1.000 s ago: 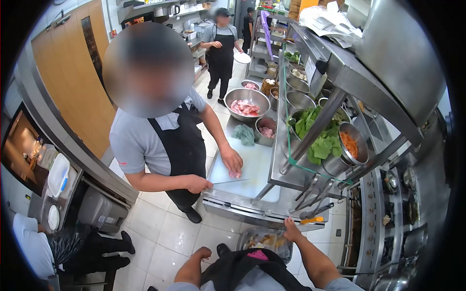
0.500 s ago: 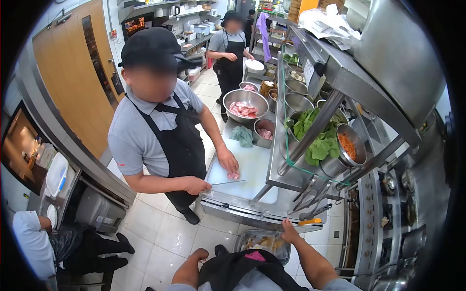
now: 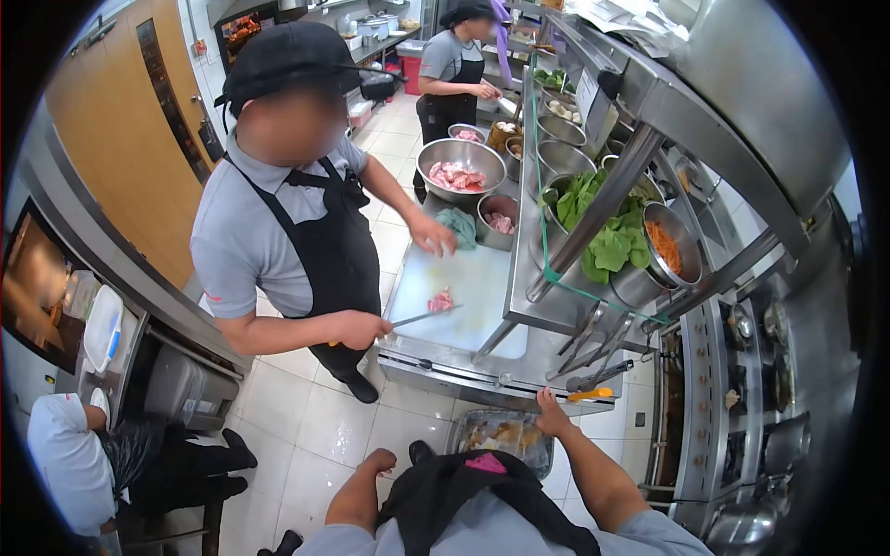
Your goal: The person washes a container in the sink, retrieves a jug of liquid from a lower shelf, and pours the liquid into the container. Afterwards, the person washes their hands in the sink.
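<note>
My right hand [image 3: 551, 410] rests at the front edge of the steel counter [image 3: 445, 369], beside an orange-handled utensil [image 3: 590, 395]; whether it grips anything is not visible. Low over the tiled floor, my left hand [image 3: 378, 461] hangs with its fingers curled, their tips hidden. Across the counter corner a co-worker holds a knife [image 3: 422, 319] over a white cutting board [image 3: 482, 278], with the other hand raised above it. A piece of raw meat [image 3: 440, 299] lies on the board near the blade. Behind the board are a green cloth [image 3: 457, 226] and a bowl of meat [image 3: 461, 176].
A steel shelf post [image 3: 603, 208] rises above pots of leafy greens [image 3: 607, 250] and shredded carrot [image 3: 663, 248]. Below the counter sits a tray [image 3: 507, 437] of food pieces. A stove [image 3: 709, 417] stands at right. Two other people are at far left and behind.
The co-worker's free hand has lifted off the meat and moved toward the green cloth. The person behind has turned toward the counter. My hands have hardly moved.
</note>
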The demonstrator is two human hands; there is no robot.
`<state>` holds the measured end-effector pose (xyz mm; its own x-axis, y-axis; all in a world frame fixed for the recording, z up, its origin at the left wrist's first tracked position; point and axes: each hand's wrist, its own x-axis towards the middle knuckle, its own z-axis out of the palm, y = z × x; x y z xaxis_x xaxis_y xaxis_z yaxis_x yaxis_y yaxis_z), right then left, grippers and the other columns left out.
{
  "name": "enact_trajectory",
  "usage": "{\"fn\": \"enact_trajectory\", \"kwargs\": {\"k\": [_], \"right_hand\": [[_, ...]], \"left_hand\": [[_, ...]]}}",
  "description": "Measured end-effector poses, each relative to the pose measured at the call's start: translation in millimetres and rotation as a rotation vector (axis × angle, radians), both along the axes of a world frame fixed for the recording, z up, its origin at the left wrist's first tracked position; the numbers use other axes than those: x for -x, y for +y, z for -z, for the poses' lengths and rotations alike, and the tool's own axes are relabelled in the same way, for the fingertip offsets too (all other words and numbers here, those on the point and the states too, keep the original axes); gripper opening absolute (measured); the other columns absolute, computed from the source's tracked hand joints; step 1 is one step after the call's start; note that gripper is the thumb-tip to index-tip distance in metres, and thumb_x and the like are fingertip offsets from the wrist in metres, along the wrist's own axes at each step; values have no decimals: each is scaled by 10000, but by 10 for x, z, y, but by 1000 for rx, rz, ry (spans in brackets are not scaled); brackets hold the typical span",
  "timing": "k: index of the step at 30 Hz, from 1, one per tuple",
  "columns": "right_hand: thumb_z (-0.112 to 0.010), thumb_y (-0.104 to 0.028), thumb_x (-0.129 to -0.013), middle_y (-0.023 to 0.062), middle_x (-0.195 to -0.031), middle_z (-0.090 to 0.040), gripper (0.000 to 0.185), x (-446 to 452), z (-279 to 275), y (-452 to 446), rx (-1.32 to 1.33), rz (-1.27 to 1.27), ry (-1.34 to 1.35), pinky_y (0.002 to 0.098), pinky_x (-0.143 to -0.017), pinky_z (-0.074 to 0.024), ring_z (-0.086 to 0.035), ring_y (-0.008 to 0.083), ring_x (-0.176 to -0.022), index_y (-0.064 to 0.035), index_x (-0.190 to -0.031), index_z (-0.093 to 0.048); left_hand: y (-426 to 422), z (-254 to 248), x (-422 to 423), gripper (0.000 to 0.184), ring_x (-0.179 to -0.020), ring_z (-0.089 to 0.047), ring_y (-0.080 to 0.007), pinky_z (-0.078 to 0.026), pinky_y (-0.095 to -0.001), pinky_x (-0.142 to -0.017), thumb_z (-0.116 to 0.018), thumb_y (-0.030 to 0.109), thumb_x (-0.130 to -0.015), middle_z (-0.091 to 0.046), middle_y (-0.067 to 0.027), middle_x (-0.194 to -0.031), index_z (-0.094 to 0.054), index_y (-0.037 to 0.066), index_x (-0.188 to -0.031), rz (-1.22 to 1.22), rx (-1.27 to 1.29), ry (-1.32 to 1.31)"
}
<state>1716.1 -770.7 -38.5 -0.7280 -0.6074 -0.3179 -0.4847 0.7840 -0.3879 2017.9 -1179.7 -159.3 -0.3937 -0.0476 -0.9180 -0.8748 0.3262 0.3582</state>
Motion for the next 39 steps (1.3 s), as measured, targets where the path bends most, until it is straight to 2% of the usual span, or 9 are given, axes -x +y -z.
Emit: {"fn": "enact_trajectory", "kwargs": {"k": [14,16,19,22,25,29,32,34,39], "right_hand": [[-525,-127,-731,337,-1514,-172,775,-20,20,26,7,-16,14,462,-1170,-193,-198,507,-1395,87,-1429,-268],[-534,-139,-741,337,-1512,-182,760,-87,33,107,-8,-48,13,458,-1166,-206,-210,500,-1393,77,-1426,-286],[-575,-159,-766,343,-1493,-221,724,11,-269,-124,-5,13,-35,435,-1154,-243,-245,466,-1392,51,-1416,-334],[-601,-192,-797,326,-1484,-264,681,-193,-275,-146,104,66,-71,421,-1139,-279,-300,433,-1377,11,-1408,-378],[-599,-215,-819,275,-1500,-282,644,-414,-434,-204,208,45,-60,427,-1122,-306,-353,404,-1353,-18,-1401,-409],[-596,-209,-816,245,-1329,-506,549,-689,-796,22,239,131,-108,427,-1028,-414,-501,394,-1221,-79,-1343,-510],[-563,-214,-806,240,-1060,-654,447,-927,-760,515,277,305,-207,438,-908,-492,-618,405,-1019,-96,-1235,-610],[-576,-223,-811,220,-1009,-670,413,-1005,-24,1222,57,324,-260,450,-852,-515,-637,409,-947,-104,-1202,-632],[-570,-191,-846,147,-1006,-688,375,-1647,1595,3341,47,310,-448,429,-684,-559,-677,264,-877,-34,-1182,-629]], "left_hand": [[22,81,-55,284,-808,-672,-146,-543,-359,-591,-433,201,-935,-692,-41,-981,-650,66,-1060,51,-79,-46],[2,-848,304,347,-895,-644,-148,-532,-353,-707,-463,302,-961,-693,-24,-998,-624,99,-1192,248,-245,-111],[-213,-2834,986,478,-904,-624,-149,-506,-333,-839,-585,406,-942,-695,-10,-1017,-563,107,-1315,389,-632,644],[-513,-5446,1347,432,-1005,-593,-373,-443,-436,-939,-697,129,-795,-659,-166,-1007,-599,29,-1204,491,341,1620],[-1150,-6232,1867,704,-1334,-393,-375,-268,-527,-1094,-742,204,-738,-460,-196,-1408,-471,61,-1372,312,1618,1712],[-890,-6972,1834,730,-1395,-321,-332,-264,-464,-1123,-646,278,-890,-256,-205,-1539,-292,17,-1473,9,2155,1720],[18,-7055,1088,662,-1140,-540,-311,-385,-444,-1043,-559,370,-917,-441,-186,-1420,-338,44,-1449,-505,419,2593],[300,-7030,580,562,-1013,-580,-324,-389,-521,-1014,-460,430,-921,-599,-177,-1206,-450,86,-1366,483,1307,2930],[1707,-6557,936,575,-1235,-477,-394,-275,-596,-1084,-360,466,-957,-577,-187,-1265,-435,97,-1392,323,812,2525]]}}
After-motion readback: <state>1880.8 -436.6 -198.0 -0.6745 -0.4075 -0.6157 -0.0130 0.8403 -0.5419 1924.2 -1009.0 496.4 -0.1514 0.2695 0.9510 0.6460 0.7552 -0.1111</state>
